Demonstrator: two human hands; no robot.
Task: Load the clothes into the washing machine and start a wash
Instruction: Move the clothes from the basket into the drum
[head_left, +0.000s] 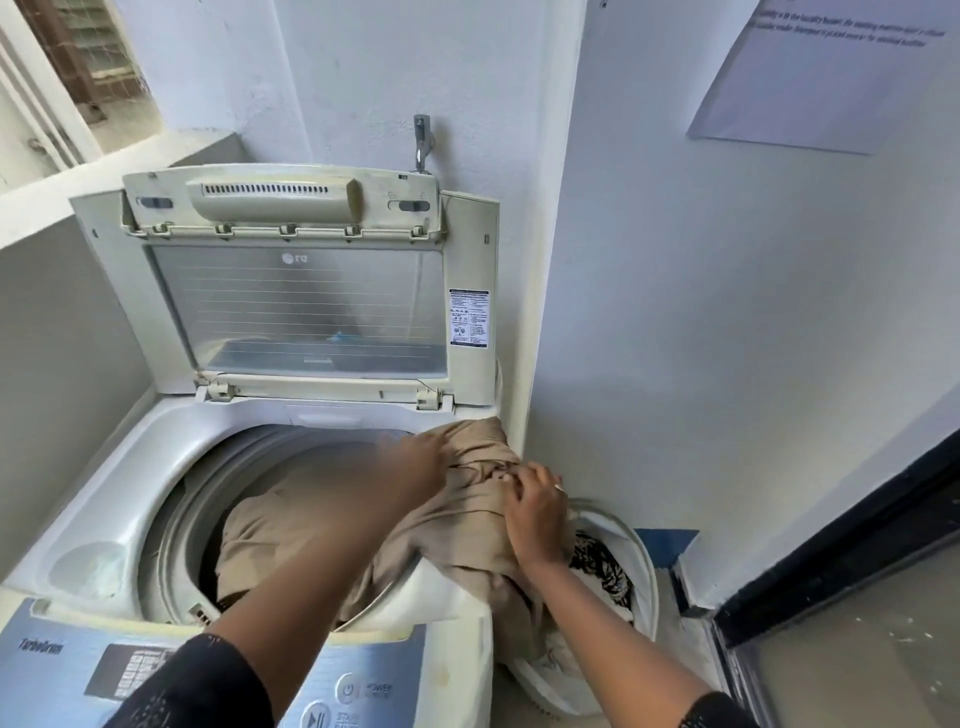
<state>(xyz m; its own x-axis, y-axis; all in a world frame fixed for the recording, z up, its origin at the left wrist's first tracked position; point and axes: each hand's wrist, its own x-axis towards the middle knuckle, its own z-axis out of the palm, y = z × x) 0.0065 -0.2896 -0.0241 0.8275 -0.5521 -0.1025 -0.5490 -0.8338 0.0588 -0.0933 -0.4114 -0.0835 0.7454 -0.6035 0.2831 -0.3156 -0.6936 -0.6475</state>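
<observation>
A top-loading washing machine (130, 467) stands with its lid (296, 306) raised against the wall. A large beige cloth (457, 525) hangs over the drum's right rim, part of it lying inside the drum (270, 519). My left hand (421, 457) reaches across the drum and holds the bunched top of the cloth; its fingers are blurred and partly hidden in the folds. My right hand (535, 509) grips the cloth at the machine's right edge, fingers curled into the fabric.
A white laundry basket (644, 571) stands on the floor right of the machine, with dark patterned clothes (597, 566) in it. The control panel (343, 691) with power and start buttons lies at the near edge. A dark-framed door (831, 587) is at the right.
</observation>
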